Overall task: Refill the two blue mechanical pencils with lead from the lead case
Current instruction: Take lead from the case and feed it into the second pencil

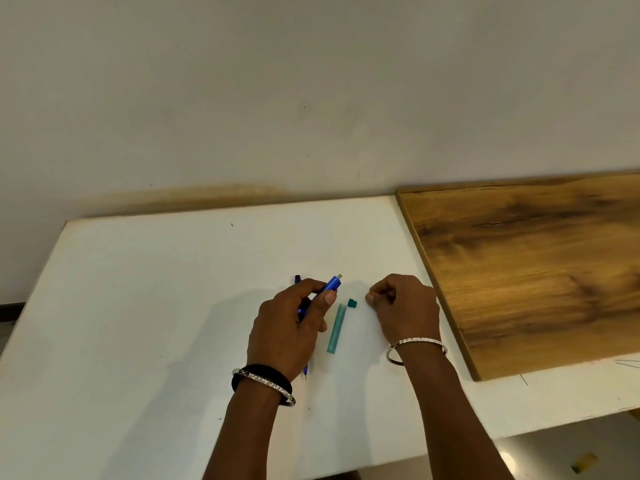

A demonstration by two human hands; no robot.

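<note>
My left hand (287,327) grips a blue mechanical pencil (331,283), tilted up to the right, with its bare metal top end showing. A second blue pencil (305,370) lies on the white table under that hand; only its dark top end and its tip show. The teal lead case (336,329) lies open just right of my left hand, and its small dark-green cap (352,303) sits apart by the case's mouth. Right of the cap, my right hand (405,306) rests on the table with thumb and fingers pinched together. Nothing is visible between them.
The white table (156,306) backs onto a pale wall. A wooden board (536,271) lies on the table's right side, close to my right hand. The table's front edge runs below my right forearm. Both wrists wear bangles.
</note>
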